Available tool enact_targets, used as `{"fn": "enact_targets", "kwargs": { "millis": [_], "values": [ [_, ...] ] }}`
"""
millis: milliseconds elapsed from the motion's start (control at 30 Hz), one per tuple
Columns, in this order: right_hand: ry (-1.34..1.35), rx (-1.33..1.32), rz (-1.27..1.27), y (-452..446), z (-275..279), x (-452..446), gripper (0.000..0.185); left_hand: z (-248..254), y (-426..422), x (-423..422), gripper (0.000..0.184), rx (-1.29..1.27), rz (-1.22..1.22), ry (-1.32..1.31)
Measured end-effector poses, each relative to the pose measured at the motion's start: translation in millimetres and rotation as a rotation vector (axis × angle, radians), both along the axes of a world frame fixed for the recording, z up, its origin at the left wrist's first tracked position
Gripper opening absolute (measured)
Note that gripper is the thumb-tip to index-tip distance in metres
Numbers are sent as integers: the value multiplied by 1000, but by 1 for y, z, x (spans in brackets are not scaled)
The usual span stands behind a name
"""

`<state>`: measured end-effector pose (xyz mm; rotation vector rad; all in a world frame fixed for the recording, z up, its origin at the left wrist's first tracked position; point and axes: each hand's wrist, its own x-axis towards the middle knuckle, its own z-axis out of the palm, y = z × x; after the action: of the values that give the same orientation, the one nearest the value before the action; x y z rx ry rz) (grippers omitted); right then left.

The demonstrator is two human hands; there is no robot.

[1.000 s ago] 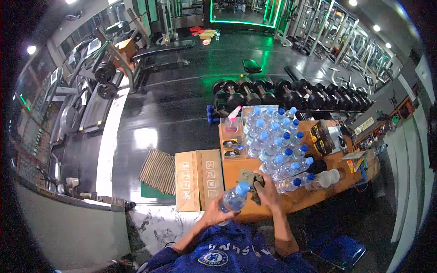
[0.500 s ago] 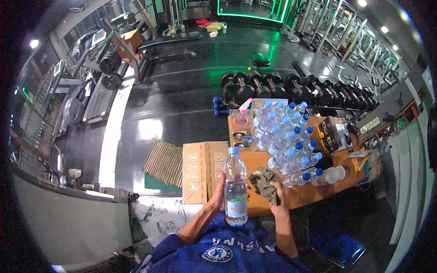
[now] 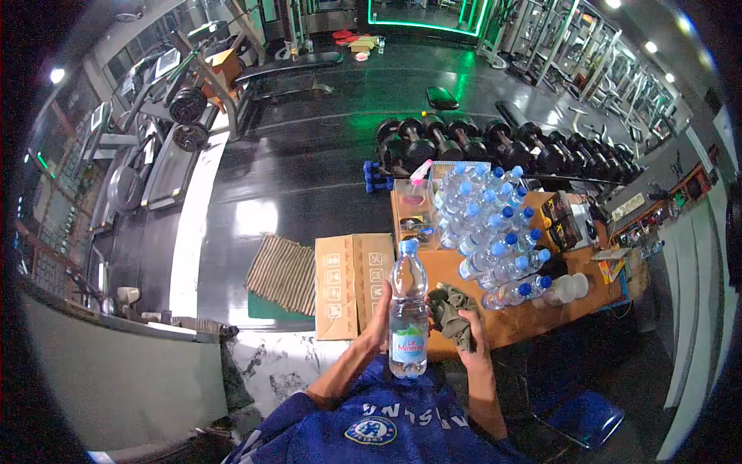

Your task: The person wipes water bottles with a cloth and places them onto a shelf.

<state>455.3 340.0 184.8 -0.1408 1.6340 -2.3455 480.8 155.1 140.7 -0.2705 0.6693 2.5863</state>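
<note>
A clear water bottle (image 3: pixel 409 298) with a light blue cap stands upright in front of my chest, its printed label facing me. Wrapped round its left side is my left hand (image 3: pixel 378 321), partly hidden behind the bottle. My right hand (image 3: pixel 473 334) is closed on a crumpled olive-green cloth (image 3: pixel 454 309), just right of the bottle. Past the cloth, several similar capped bottles (image 3: pixel 495 224) stand in a group on the wooden table (image 3: pixel 440 268).
Left of the bottle is a cardboard box (image 3: pixel 334 288), beside a ribbed mat (image 3: pixel 284 272). A clear organizer box (image 3: pixel 413 209) stands at the table's far left. Dumbbells (image 3: pixel 502 143) line a rack behind. A blue chair (image 3: pixel 591 417) is at lower right.
The bottle has shifted slightly right and up, and its label has turned a little. The cloth remains in my right hand, now bunched closer to the bottle.
</note>
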Motion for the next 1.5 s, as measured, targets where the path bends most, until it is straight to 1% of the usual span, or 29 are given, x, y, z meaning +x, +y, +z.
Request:
{"fn": "enact_targets", "kwargs": {
  "millis": [33,100,167,233,300,367,400,467,533,600,633,667,733,800,867,933,1033,1067,1100,1133,1167,1233,1267,1300,1367,1400,1433,1467,1500],
  "values": [
    [-148,-88,7,-3,6,0,42,0,0,2,94,20,2,0],
    [64,92,-13,-5,12,11,43,0,-1,6,94,2,3,21],
    [101,130,-17,-4,11,16,41,3,-3,10,94,-32,7,30],
    [-32,25,-4,-1,5,16,38,11,-6,16,92,-84,14,30],
    [32,102,-40,7,-30,20,32,6,-9,20,93,-47,6,22],
    [153,248,-43,15,-59,23,28,2,-12,23,93,4,-4,20],
    [244,358,-29,15,-60,24,26,1,-13,25,94,38,-10,23],
    [181,310,-20,13,-62,28,29,2,-16,30,95,55,-9,18],
    [-124,-1,-27,-1,-29,37,38,7,-17,35,96,25,3,1],
    [134,172,2,0,-38,43,35,2,-19,41,95,76,-6,-6],
    [320,280,-17,1,-44,47,33,1,-19,44,95,100,-12,-10],
    [503,386,-60,3,-51,50,31,2,-19,47,94,80,-3,-17],
    [973,649,-222,8,-64,62,31,9,-17,53,93,39,2,-35],
    [740,580,-158,17,-74,73,37,6,-16,58,92,68,-47,-12],
    [691,570,-189,23,-78,91,44,3,-13,64,91,93,-109,8],
    [826,632,-309,23,-60,112,52,3,-9,69,90,113,-183,28],
    [833,806,-453,27,-35,155,44,15,1,83,88,120,-286,-1],
    [543,574,-464,34,-59,172,42,15,5,89,88,113,-330,-10],
    [270,307,-529,36,-69,187,40,15,9,96,87,105,-375,-21],
    [13,24,-571,42,-78,197,39,15,12,104,87,95,-421,-28],
    [-229,-274,-603,42,-75,208,38,12,16,111,85,89,-465,11],
    [-271,-139,-806,37,-72,260,36,2,23,138,82,85,-567,67],
    [-299,-73,-911,31,-70,290,36,7,27,155,81,96,-612,50],
    [-329,-12,-1018,22,-69,320,36,11,33,168,77,116,-684,101],
    [-239,267,-1110,10,-83,392,43,-11,40,195,75,-90,-763,368],
    [-103,457,-1123,5,-98,426,46,-3,41,212,74,-147,-786,466],
    [145,847,-1108,-1,-91,453,48,-9,48,227,94,-171,-923,438],
    [388,1245,-1155,-7,-84,481,50,-3,55,244,92,-226,-967,463],
    [229,758,-1301,-16,-69,498,47,4,61,261,90,-279,-1010,496]
  ]
}}
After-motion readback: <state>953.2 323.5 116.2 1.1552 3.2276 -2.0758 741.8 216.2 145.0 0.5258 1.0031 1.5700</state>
